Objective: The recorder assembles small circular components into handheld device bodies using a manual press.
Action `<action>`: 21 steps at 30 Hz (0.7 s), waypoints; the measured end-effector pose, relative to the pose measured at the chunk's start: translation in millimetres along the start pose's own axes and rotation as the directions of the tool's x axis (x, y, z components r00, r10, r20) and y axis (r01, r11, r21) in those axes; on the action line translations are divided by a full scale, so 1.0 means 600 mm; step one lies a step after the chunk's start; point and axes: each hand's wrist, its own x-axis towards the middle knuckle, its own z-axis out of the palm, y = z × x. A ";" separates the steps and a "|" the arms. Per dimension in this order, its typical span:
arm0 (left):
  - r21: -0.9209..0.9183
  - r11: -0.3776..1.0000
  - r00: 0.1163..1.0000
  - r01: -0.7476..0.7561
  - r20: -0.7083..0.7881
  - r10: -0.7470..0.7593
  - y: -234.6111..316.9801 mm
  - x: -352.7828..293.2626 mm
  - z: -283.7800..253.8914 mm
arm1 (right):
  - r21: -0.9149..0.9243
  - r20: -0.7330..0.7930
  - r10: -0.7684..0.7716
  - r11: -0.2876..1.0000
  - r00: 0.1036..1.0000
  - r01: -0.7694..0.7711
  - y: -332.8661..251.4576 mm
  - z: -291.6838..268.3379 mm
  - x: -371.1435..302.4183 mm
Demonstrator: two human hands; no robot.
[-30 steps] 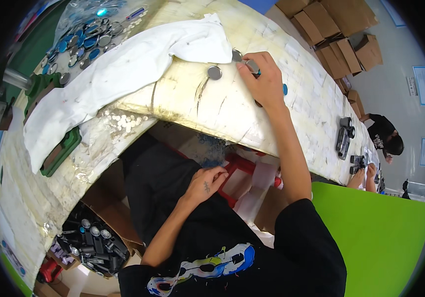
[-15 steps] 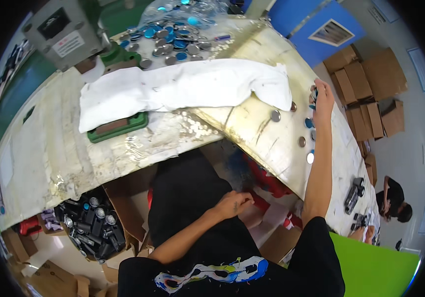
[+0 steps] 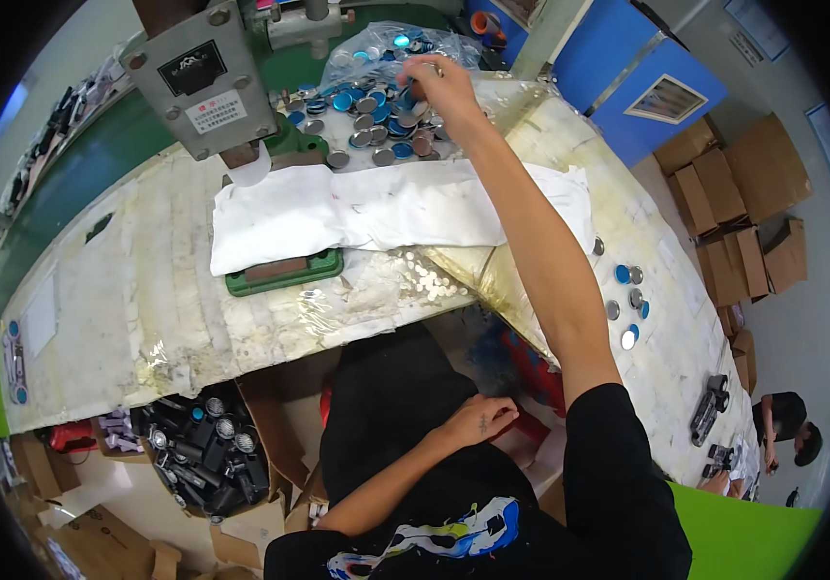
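My right hand (image 3: 442,89) reaches far forward to a loose pile of round metal discs (image 3: 364,121), some silver, some with blue faces. Its fingers are bent down at the pile's right side, beside a clear plastic bag (image 3: 376,46) holding more discs. What lies under the fingertips is partly hidden; a dark, reddish edge shows there. Over my lap, my left hand (image 3: 480,420) rests with its fingers curled together and nothing visible in them. My right forearm crosses above a folded white cloth (image 3: 386,211) on the worn table (image 3: 144,290).
A grey and green press (image 3: 207,82) stands at the back left, its green base (image 3: 284,273) partly under the cloth. Several discs (image 3: 613,309) lie at the right, near black devices (image 3: 710,411). A box of black parts (image 3: 204,449) sits below left. Another person (image 3: 780,420) is at far right.
My right hand has moved from the table's right side, where it held discs, leftward and away to the pile. My left hand stays over my lap. The whole view has shifted slightly.
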 end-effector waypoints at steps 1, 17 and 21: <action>0.005 1.000 1.000 -0.010 0.001 0.010 0.003 -0.001 -0.002 | -0.074 0.024 -0.065 0.995 0.998 0.066 0.000 0.000 0.004; 0.032 0.994 0.981 0.105 0.157 -0.109 0.034 0.008 -0.005 | -0.720 -0.372 -0.082 0.654 0.924 -0.232 0.005 -0.529 -0.477; 0.061 0.996 0.981 0.067 0.178 -0.077 0.028 0.012 0.007 | -0.613 -0.316 -0.013 0.766 0.949 -0.194 0.026 -0.453 -0.514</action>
